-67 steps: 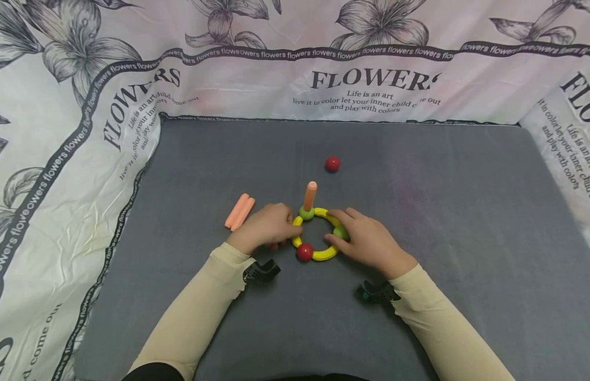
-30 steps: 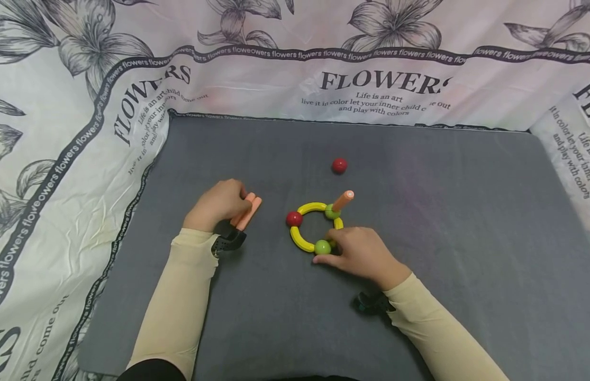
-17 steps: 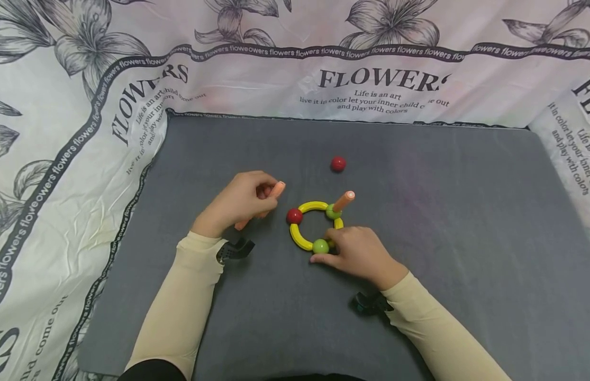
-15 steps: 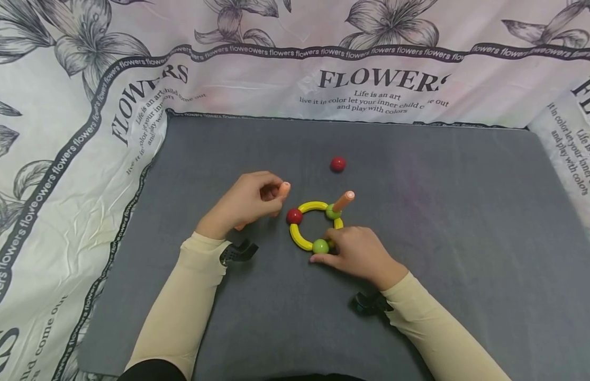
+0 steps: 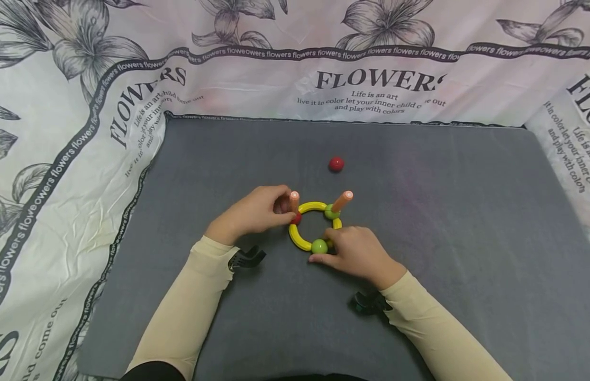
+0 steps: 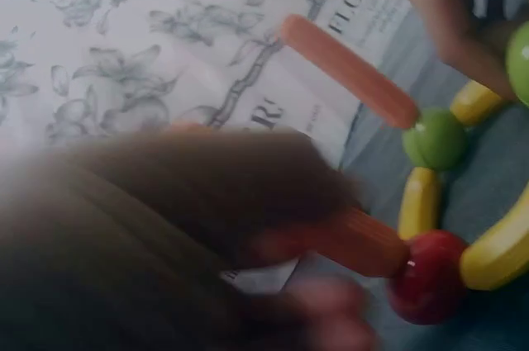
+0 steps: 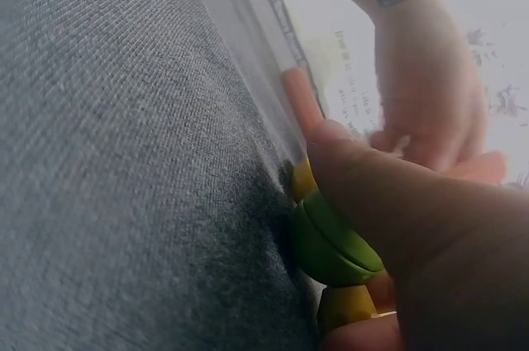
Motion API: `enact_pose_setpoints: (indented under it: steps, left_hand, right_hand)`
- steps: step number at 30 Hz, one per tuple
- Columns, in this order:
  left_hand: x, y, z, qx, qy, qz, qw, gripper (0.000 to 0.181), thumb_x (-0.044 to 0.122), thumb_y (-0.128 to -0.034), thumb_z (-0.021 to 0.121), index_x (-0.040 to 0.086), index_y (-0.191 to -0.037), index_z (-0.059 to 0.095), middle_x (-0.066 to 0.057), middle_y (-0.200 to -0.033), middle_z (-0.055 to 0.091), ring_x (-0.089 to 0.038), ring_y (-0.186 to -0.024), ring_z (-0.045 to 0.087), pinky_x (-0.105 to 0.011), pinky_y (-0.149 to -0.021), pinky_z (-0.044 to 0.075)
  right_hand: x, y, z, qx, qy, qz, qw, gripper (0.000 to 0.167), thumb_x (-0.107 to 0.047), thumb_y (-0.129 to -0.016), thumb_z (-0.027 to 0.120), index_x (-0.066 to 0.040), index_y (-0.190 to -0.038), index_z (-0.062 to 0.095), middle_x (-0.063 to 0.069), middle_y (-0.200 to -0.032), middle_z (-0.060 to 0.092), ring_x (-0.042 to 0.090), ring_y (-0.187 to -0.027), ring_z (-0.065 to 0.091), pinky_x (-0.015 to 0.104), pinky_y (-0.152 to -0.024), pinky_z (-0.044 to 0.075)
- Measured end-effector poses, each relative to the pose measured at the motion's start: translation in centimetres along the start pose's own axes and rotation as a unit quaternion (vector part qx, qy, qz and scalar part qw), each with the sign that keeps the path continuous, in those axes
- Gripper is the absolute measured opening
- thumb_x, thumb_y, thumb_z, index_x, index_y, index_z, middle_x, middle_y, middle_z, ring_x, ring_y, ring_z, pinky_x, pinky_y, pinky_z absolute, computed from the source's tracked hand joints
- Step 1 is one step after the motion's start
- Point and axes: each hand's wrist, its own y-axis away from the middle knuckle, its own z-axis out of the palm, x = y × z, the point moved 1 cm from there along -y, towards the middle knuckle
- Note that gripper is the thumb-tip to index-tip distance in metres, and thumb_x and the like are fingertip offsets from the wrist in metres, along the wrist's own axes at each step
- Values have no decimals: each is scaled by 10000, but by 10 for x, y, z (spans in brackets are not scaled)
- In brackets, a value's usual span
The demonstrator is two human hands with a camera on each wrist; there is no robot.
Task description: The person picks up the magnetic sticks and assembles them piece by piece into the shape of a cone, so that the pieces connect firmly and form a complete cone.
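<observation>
A ring of curved yellow pieces (image 5: 300, 239) joined by balls lies on the grey table. My left hand (image 5: 256, 211) pinches an orange stick (image 5: 294, 200) upright against the ring's red ball (image 6: 429, 277); in the left wrist view the stick's end meets that ball, and the fingers are blurred. A second orange stick (image 5: 343, 201) stands tilted from the far green ball (image 5: 332, 212). My right hand (image 5: 363, 254) holds the ring at the near green ball (image 5: 319, 246), its thumb against the ball and its fingers over the yellow piece beside it.
A loose red ball (image 5: 336, 164) lies beyond the ring. The grey table (image 5: 442, 211) is bordered at the back and left by white flower-print cloth (image 5: 256, 84).
The ring has turned, bringing its red ball to the left side. My left hand left the ring, picked up an orange stick and brought it right, onto the red ball. My right hand stayed on the ring.
</observation>
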Motion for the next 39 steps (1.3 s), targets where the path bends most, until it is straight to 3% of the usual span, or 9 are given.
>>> enact_pose_setpoints:
  steps: [2, 4, 8, 12, 18, 22, 25, 31, 39]
  left_hand:
    - [-4, -2, 6, -406, -389, -387, 9977, 220, 321, -961, 763, 139, -897, 658, 26, -741, 584, -141, -644, 536, -324, -649, 458]
    - [-5, -3, 13, -768, -682, -752, 9919, 368, 411, -968, 738, 142, -741, 632, 37, -619, 552, -130, -550, 514, -351, -765, 449]
    - [-4, -6, 27, -1159, -592, -1177, 9845, 575, 505, -992, 683, 167, -546, 549, 30, -471, 493, -146, -443, 510, -375, -709, 455]
    - [-1, -9, 36, -1005, -351, -1372, 9848, 544, 430, -996, 675, 183, -537, 522, 22, -466, 478, -165, -401, 505, -299, -440, 373]
    - [-1, -11, 35, -399, -716, -1797, 9803, 465, 346, -959, 640, 188, -550, 484, 32, -495, 452, -152, -424, 480, -284, -440, 334]
    - [-3, -12, 32, -65, -1069, -1667, 9802, 460, 360, -941, 641, 187, -550, 470, 49, -506, 416, -148, -446, 438, -304, -501, 340]
    - [-4, -12, 30, 127, -1100, -1490, 9826, 464, 345, -944, 657, 184, -559, 453, 56, -513, 376, -143, -447, 397, -306, -519, 335]
    - [-4, -12, 31, 331, -955, -1384, 9852, 491, 344, -972, 702, 178, -603, 424, 58, -532, 329, -127, -450, 358, -287, -499, 300]
    - [3, -13, 34, 387, -816, -1090, 9899, 359, 357, -996, 742, 162, -707, 656, 40, -593, 502, -123, -511, 474, -257, -510, 354]
  right_hand:
    - [-1, 1, 0, 34, 48, 31, 10000, 485, -610, -819, 841, -203, -749, 586, -127, -564, 392, 38, -484, 340, 249, -453, 305]
    - [-4, 1, 1, 127, 84, 70, 9999, 486, -605, -812, 849, -204, -736, 585, -124, -552, 382, 43, -472, 337, 256, -449, 306]
    - [-8, 1, 1, 286, 118, 236, 9992, 516, -602, -805, 853, -204, -693, 544, -104, -534, 349, 67, -448, 325, 275, -438, 295]
    - [-10, 0, 0, 116, -89, 300, 9994, 470, -575, -833, 843, -195, -734, 586, -103, -544, 371, 63, -460, 345, 276, -453, 316]
    - [-2, 2, -11, -530, -1504, 84, 9872, 324, -432, -889, 852, -166, -1030, 735, -178, -661, 544, -20, -545, 481, 234, -548, 450]
    - [7, 3, -23, -1046, -2420, 229, 9644, 276, -382, -903, 851, -202, -802, 668, -152, -653, 544, 14, -552, 486, 236, -555, 439]
    - [18, 4, -30, -1482, -2363, 570, 9586, 363, -370, -910, 843, -218, -680, 607, -129, -606, 497, 35, -530, 444, 235, -536, 383]
    - [35, 4, -34, -1032, -1729, 1216, 9719, 202, -269, -887, 866, -166, -971, 713, -75, -739, 605, 103, -636, 525, 295, -609, 439]
    - [33, 1, -30, -652, -1735, 361, 9820, 464, -192, -833, 918, -109, -1231, 694, -27, -1013, 674, 145, -830, 585, 364, -798, 516]
